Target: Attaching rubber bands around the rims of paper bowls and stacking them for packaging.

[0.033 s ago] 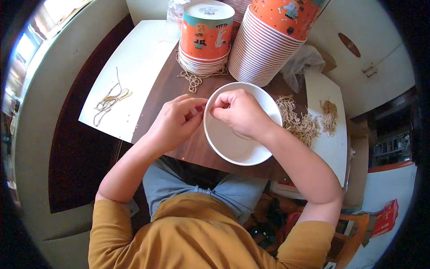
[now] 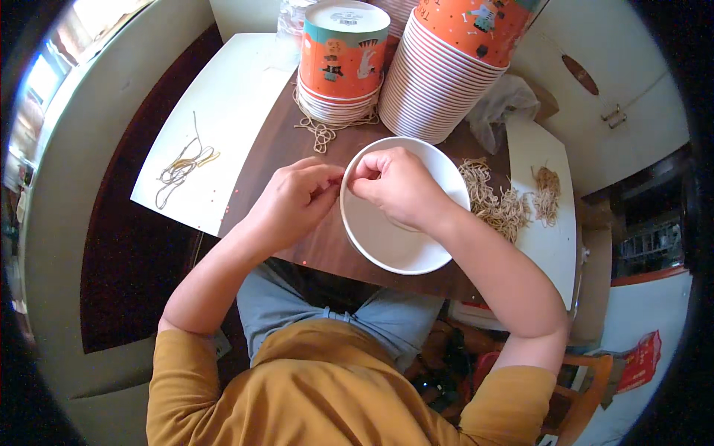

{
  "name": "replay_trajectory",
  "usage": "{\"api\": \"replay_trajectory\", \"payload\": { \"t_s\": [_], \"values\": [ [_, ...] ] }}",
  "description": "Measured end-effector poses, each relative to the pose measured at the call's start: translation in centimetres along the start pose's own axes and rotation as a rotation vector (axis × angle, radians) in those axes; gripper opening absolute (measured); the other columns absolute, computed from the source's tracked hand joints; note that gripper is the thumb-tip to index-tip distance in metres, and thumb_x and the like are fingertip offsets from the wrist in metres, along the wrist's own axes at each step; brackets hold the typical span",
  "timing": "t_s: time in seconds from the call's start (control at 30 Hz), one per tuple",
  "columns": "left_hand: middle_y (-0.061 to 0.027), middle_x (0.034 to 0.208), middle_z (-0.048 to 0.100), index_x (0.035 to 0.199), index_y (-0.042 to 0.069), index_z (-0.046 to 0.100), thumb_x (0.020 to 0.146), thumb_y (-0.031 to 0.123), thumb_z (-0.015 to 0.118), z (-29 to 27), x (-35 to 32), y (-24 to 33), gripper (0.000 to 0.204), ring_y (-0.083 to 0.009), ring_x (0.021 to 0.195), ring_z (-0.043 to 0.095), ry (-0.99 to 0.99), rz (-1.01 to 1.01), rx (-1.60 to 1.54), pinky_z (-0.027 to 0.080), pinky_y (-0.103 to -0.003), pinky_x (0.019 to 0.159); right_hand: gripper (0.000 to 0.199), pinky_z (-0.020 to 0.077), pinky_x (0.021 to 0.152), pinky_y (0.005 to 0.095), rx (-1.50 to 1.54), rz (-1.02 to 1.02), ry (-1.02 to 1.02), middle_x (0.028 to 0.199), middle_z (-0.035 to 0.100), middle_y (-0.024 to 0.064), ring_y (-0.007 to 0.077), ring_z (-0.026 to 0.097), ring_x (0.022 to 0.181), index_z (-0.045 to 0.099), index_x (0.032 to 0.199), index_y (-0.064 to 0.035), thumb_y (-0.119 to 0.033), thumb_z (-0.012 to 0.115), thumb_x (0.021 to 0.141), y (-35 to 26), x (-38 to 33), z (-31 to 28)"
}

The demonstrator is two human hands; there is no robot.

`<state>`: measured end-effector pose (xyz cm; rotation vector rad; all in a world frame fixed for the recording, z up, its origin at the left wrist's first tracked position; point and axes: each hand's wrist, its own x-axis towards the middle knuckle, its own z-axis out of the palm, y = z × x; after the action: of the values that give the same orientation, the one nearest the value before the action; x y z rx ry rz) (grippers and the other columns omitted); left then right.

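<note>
A white paper bucket (image 2: 394,249) stands with its open mouth toward me, near the front edge of the table. My right hand (image 2: 398,186) is inside it at the left wall, thumb and fingers pinched. A thin beige cord (image 2: 401,225) curves out below that hand, against the inner wall. Outside the same wall is my left hand (image 2: 294,197), its thumb and fingertips drawn together beside the rim. What those left fingertips hold, if anything, is too small to make out.
Upturned orange printed buckets (image 2: 342,67) stand at the back, beside a tall nested stack (image 2: 439,82). Beige cords (image 2: 494,201) lie in a heap right of the bucket, with another bundle (image 2: 547,195) farther right. Loose cords (image 2: 186,167) lie on the white left panel.
The fingertips of my left hand have closed together at the bucket's wall. The bucket has shifted very slightly to the right. My right hand has barely moved.
</note>
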<state>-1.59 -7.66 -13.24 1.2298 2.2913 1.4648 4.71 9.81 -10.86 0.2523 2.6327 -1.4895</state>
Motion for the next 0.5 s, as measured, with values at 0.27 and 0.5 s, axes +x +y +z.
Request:
{"api": "replay_trajectory", "payload": {
  "t_s": [0.27,0.5],
  "values": [
    [-0.0137,0.073,0.057,0.082,-0.003,0.062,0.078,0.007,0.060,-1.6,-1.5,1.8,0.011,-0.0258,0.064,0.058,-0.098,0.057,0.125,0.045,-0.036,0.058,0.045,0.0470,0.071,0.0258,-0.059,0.049,-0.211,0.090,0.063,0.0025,0.0074,0.056,0.080,0.058,0.116,0.0031,-0.023,0.071,0.081,-1.6,-2.4,-1.4],
    [-0.0120,0.102,0.062,0.076,-0.002,0.062,0.082,0.005,0.059,-3.0,-4.8,2.3,0.009,-0.0148,0.084,0.061,-0.152,0.183,-0.466,0.048,-0.025,0.064,0.053,0.0503,0.074,0.0410,-0.630,-0.233,-0.264,0.087,0.064,0.0164,0.0340,0.063,0.084,0.063,0.099,-0.0024,-0.044,0.075,0.069,-4.3,-8.8,-2.5]
  ]
}}
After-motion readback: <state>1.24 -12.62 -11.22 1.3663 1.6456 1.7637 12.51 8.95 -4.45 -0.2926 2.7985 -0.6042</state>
